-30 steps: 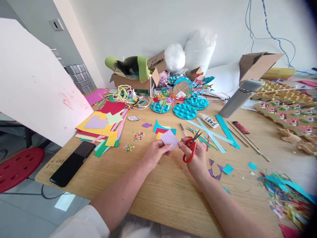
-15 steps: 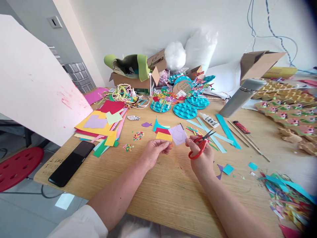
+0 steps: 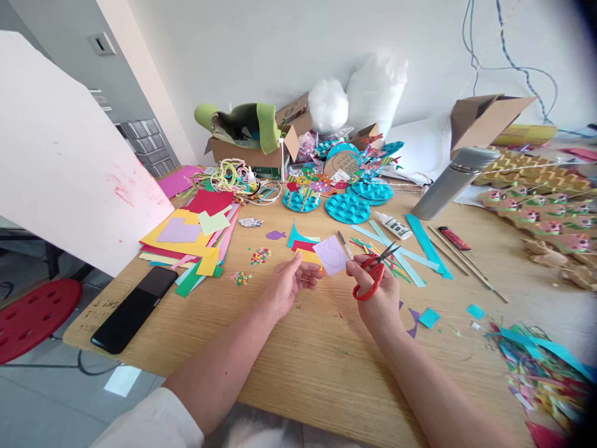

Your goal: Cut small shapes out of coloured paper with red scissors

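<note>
My right hand (image 3: pixel 379 295) is closed around red-handled scissors (image 3: pixel 372 281), their blades parted and pointing up and right. Its thumb and finger also meet the lower right corner of a light purple paper square (image 3: pixel 329 255) with a drawn outline. Just left of that square, my left hand (image 3: pixel 291 283) has its fingers apart, with nothing gripped between them. Beyond its fingertips lie yellow paper (image 3: pixel 308 258) and red paper (image 3: pixel 305 246). A small purple paper fish (image 3: pixel 275 235) rests farther left. Behind the square is a pen (image 3: pixel 345 244).
Stacked coloured paper (image 3: pixel 177 234) and a black phone (image 3: pixel 134 309) lie left. Blue discs (image 3: pixel 347 208) stand at the back. Glue (image 3: pixel 394 226), blue strips (image 3: pixel 428 246) and a grey bottle (image 3: pixel 452 185) are right, with paper scraps (image 3: pixel 545 373) near the right edge.
The purple square has shifted slightly left with my right hand, uncovering more of the pen. My left thumb and fingers have spread apart.
</note>
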`<state>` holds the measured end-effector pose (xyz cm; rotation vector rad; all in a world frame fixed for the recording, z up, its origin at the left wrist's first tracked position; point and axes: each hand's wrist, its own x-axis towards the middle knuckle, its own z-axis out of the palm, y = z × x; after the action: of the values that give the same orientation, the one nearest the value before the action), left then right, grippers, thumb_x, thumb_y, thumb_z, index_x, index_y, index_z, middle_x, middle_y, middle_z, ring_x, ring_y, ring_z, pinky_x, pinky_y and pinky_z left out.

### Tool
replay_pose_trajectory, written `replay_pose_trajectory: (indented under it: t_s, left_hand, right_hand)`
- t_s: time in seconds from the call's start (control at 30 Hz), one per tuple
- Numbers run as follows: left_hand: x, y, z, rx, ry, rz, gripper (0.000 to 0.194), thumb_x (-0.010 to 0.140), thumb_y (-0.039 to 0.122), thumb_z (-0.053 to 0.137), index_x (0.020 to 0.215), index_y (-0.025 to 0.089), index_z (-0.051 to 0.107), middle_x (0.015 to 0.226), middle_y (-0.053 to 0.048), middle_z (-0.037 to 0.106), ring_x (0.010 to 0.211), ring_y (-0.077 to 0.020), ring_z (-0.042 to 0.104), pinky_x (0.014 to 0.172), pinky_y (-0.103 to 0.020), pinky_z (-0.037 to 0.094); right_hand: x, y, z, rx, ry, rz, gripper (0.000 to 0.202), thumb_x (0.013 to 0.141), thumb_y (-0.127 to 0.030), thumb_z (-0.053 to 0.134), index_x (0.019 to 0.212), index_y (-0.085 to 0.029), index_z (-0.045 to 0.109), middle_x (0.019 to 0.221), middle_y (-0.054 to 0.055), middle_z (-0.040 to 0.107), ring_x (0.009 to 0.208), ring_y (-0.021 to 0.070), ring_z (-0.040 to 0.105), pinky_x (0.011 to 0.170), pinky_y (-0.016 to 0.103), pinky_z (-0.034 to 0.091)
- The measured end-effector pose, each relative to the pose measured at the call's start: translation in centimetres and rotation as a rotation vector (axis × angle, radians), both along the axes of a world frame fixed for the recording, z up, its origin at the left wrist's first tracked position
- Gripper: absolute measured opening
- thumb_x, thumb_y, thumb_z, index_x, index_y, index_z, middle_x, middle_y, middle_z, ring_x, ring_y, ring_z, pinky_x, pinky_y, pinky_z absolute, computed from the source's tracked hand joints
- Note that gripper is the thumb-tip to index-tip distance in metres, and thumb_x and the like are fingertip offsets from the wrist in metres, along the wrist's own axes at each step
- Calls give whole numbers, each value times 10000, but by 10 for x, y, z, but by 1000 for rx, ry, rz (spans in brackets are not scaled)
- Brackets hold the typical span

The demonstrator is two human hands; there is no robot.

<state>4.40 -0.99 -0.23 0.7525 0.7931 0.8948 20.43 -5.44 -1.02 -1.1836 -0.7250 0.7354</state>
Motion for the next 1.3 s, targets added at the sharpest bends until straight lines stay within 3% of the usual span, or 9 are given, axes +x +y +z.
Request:
replay_pose_trajectory:
  t_s: [0.2,0.47,0.73,0.8,0.87,0.93,1.0,1.13,1.3]
  left_hand:
    - [0,-2,-1,66,-9,15,410,598,466,825,767,103,739,738,-94,708,600,-121,590,601,-265,448]
    - [0,-2,-3,117,71,33,320,549,400,851,669,125,741,659,-71,695,592,-109,571,613,-253,427]
    - [1,-8,7,187,121,10,329,451,361,886,525,145,649,538,-12,618,524,-84,509,575,-238,381]
    - [0,-9,7,233,159,-3,365,438,385,891,516,149,624,529,-2,603,517,-79,497,565,-233,367]
    - [-1,-10,5,304,254,-51,419,516,483,849,484,147,599,500,-10,580,484,-75,473,537,-237,346]
    - [-2,-11,2,334,387,-104,584,684,650,668,403,156,534,392,-10,475,396,-72,402,473,-252,286]
    - [-1,-10,-1,324,455,-72,665,729,711,570,362,173,436,337,17,354,354,-61,323,440,-256,225]
    - [1,-6,-1,245,269,-10,490,537,569,814,610,153,565,559,24,528,490,-63,427,495,-223,314]
    - [2,-5,-3,140,143,-48,443,569,431,822,859,120,699,812,-72,679,661,-117,560,585,-242,414]
  right_hand:
    - [2,0,-2,12,-1,1,282,661,-334,813,825,-167,656,740,-3,604,691,143,534,641,282,403]
    - [2,0,-2,2,-7,7,299,646,-326,824,832,-164,655,753,-3,604,703,142,532,653,280,402]
    - [1,1,-3,-2,-7,14,296,655,-332,821,832,-165,652,754,-3,609,692,143,539,639,282,402]
    - [0,1,-2,-14,3,12,309,646,-331,829,839,-166,653,746,-4,610,693,145,543,637,281,401]
    - [0,0,-2,-21,12,17,315,638,-326,836,840,-169,653,731,-7,608,691,145,544,638,279,401]
    - [0,0,-1,-15,11,40,299,647,-327,831,830,-173,652,723,-10,603,691,144,542,644,279,402]
    - [-1,-1,1,-3,-1,63,278,663,-333,822,818,-176,653,737,-8,602,695,140,539,650,278,404]
    - [-3,-3,2,-2,-38,101,268,671,-348,821,799,-178,657,745,-4,600,699,140,541,662,277,414]
    - [-9,-8,0,-48,-67,210,318,659,-354,839,865,-195,654,773,-1,618,707,149,559,660,275,431]
